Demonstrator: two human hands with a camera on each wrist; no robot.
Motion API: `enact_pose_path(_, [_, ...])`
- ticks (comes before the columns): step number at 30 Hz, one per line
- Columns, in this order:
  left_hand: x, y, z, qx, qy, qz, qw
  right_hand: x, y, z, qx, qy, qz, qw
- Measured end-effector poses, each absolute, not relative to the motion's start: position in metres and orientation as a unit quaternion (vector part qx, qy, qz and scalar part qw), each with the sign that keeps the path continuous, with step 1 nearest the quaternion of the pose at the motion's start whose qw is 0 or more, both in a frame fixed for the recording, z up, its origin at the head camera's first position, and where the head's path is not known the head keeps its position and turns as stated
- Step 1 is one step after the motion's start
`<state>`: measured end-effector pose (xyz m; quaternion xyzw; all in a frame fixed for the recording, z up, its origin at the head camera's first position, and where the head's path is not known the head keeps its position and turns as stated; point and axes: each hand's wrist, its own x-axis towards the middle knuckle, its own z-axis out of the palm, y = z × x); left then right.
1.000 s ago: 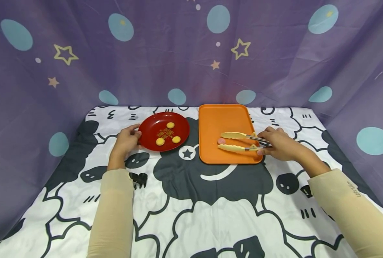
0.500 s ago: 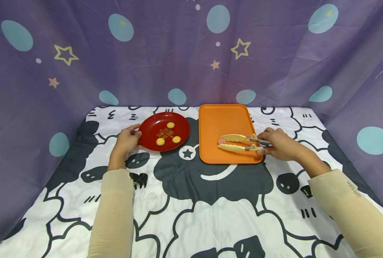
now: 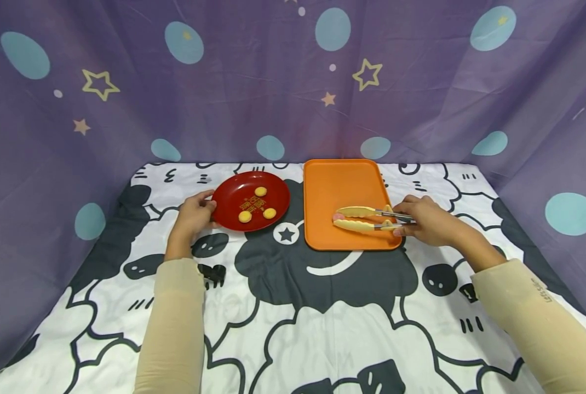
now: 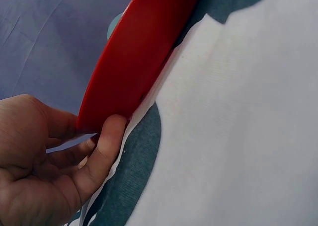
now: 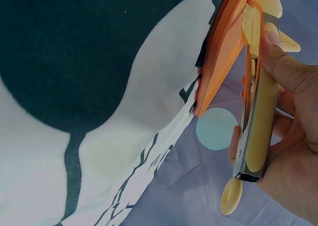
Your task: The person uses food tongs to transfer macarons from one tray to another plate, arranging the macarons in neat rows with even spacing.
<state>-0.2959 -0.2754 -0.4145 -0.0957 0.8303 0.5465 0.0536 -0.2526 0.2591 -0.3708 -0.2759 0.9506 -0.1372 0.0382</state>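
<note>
My left hand (image 3: 193,215) holds the near-left rim of a red plate (image 3: 229,191). In the left wrist view, thumb and fingers pinch the plate's edge (image 4: 134,57) close to the cloth. Three small yellow discs lie on the plate, around gold lettering. On the right, my right hand (image 3: 423,220) grips metal tongs (image 3: 357,211) with pale yellow scalloped tips. The tips sit low over an orange tray (image 3: 339,183), either side of a small pink disc (image 3: 339,216) that they partly cover. In the right wrist view, thumb and fingers wrap the tongs' handle (image 5: 263,116).
A white cloth (image 3: 332,339) with black and grey cartoon sheep covers the table. Purple curtains (image 3: 253,98) with stars and blue ovals rise behind it and at the sides. The plate stands left of the tray, with a narrow gap between them.
The tongs' two arms have drawn closer together around the pink disc, the upper one coming down toward the lower. My left hand and the plate have stayed in place.
</note>
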Motion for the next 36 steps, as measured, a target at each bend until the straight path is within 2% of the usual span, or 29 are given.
enact_pose_path(16, [-0.295, -0.275, -0.414, -0.094, 0.826, 0.553, 0.055, -0.257, 0.254, -0.367, -0.302, 0.943, -0.14, 0.01])
enact_pose_path(36, [-0.296, -0.278, -0.417, -0.089, 0.825, 0.557, 0.048, -0.283, 0.207, -0.348, -0.326, 0.935, -0.141, 0.004])
